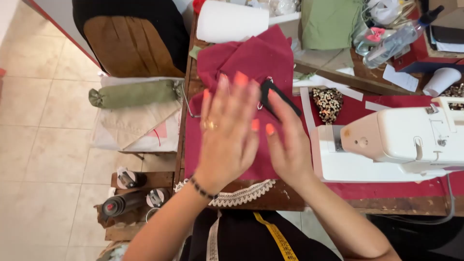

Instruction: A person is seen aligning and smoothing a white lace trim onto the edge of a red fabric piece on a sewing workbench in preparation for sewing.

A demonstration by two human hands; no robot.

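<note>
fabric: dark red cloth (251, 63) is lying on the sewing table (386, 200), spreading from the back edge down under both hands; folded and rumpled at the top, flatter near the front
left hand: left hand (227, 133) is hovering or pressing flat over the cloth, fingers spread and slightly blurred, grasping nothing; ring and beaded bracelet are showing
right hand: right hand (285, 140) is lying open, palm down on the cloth beside the left, closing on nothing
scissors: black-handled scissors (275, 96) are resting on the cloth just past the right fingertips; touching or not, cannot tell
handling: cloth is looking light, soft and limp, probably sliding and wrinkling easily; not fragile
hold: judging best to be pinching a free edge or corner near the top folds, or pressing flat with open palms to keep it from shifting
surface: wooden table with a red covering, crowded; lace trim (241, 195) is hanging over the front edge
machine: white sewing machine (396, 145) is standing just right of the hands
clutter: green fabric (328, 24), a plastic bottle (396, 41), a patterned piece (327, 104) and a white roll (232, 19) are sitting further back
room: tiled floor (43, 145) at left; green bolster (135, 93) is lying on a low stand, thread spools (128, 179) below it
body: yellow measuring tape (278, 239) is hanging over dark clothing
</note>
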